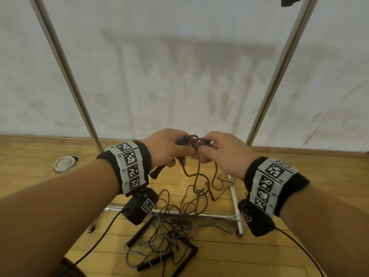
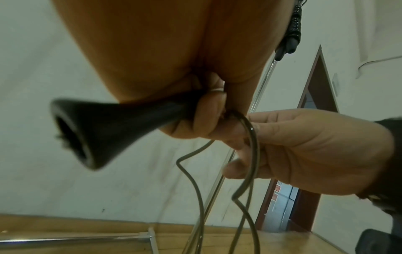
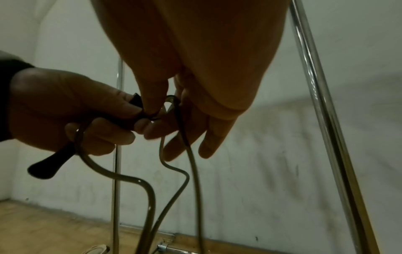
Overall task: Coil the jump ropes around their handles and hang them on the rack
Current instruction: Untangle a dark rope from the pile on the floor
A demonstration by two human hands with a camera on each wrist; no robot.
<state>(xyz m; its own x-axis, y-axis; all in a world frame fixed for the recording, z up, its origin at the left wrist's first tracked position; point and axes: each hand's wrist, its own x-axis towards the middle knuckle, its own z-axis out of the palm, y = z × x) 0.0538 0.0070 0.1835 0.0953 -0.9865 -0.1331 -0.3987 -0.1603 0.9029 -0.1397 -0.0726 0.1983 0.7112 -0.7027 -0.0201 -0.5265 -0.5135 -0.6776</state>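
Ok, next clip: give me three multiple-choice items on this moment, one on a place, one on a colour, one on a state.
1. Where do the other ropes lie?
A. on the floor by the rack's base
B. over the rack's top bar
C. on a table

2. What colour is the handle in the left hand?
A. white
B. black
C. red

3. What is the right hand doing?
A. resting flat on the floor
B. hanging idle, holding nothing
C. pinching the cord next to the left hand

Answers:
1 A: the head view shows the tangle on the wooden floor across the rack base bar.
2 B: the left wrist view shows a flared black handle.
3 C: the right wrist view shows thumb and fingers closed on a cord loop.
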